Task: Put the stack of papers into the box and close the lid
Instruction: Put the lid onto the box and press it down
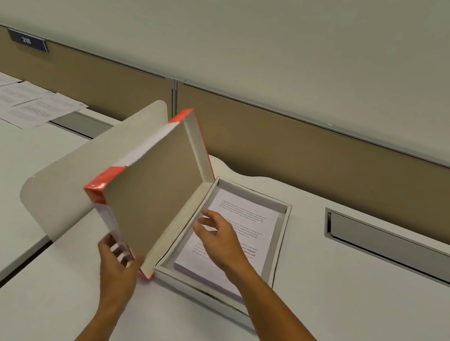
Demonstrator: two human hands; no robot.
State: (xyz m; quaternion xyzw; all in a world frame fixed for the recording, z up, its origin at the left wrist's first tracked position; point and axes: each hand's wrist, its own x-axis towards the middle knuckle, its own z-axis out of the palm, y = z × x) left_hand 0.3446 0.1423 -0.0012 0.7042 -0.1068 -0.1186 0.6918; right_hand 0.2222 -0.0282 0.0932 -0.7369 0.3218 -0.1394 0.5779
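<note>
A shallow white box [281, 237] lies on the desk, and the stack of printed papers [242, 219] rests flat inside it. Its hinged lid [154, 186], brown inside with orange-red edges and a white flap at the left, stands raised at a steep tilt along the box's left side. My left hand [116, 265] grips the lid's near lower edge, fingers wrapped around it. Over the papers my right hand [219, 239] hovers with fingers spread, holding nothing; whether it touches the top sheet I cannot tell.
The white desk [341, 319] has a grey cable hatch [399, 246] at the right and another [81, 124] at the back left. Several loose printed sheets [15, 101] lie at the far left. A tan partition [307, 159] runs behind the desk.
</note>
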